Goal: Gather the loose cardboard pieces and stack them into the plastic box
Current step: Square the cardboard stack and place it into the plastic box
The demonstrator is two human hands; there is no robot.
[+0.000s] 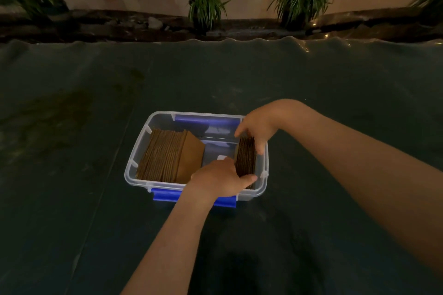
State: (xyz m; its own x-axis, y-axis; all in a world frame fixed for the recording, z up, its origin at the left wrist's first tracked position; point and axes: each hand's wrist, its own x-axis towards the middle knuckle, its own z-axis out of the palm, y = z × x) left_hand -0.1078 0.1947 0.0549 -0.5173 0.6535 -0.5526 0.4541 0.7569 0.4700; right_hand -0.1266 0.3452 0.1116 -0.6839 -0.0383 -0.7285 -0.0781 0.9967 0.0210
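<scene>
A clear plastic box (pixel 136 163) with blue latches sits on the dark table in front of me. Inside it, a row of several brown cardboard pieces (pixel 165 155) leans against the left side. A second, thinner bundle of cardboard pieces (pixel 245 159) stands on edge at the right end of the box. My right hand (pixel 256 127) grips that bundle at its far end. My left hand (pixel 220 178) holds its near end, thumb on the right face. The bottom of the bundle is hidden behind my left hand.
The dark table (pixel 311 93) stretches wide on all sides of the box, with a stained patch (pixel 60 112) at the left. Beyond its far edge stand potted plants (pixel 206 5) along a stone border.
</scene>
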